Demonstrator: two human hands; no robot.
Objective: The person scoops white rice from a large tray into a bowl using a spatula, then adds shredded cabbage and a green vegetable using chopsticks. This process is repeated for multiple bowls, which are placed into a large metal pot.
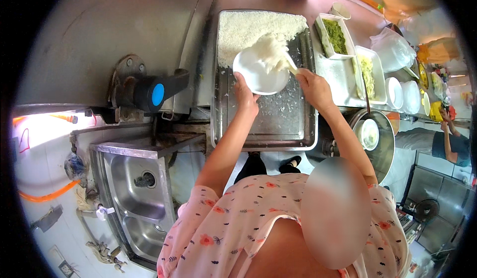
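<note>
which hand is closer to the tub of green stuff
Right. The right hand holds a white scoop just below-left of the green-filled tub; the left hand grips the white plate, farther left.

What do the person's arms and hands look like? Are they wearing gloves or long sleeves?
No gloves: the left hand and the right hand are both bare. No rings, watch or bracelets show. The forearms are uncovered too. The only clothing is a light pink top with small orange-red flowers and dark leafy sprigs, and its short sleeves end high up on the arms.

Bright daylight, fisheye-bent, dark-vignetted edges
</note>
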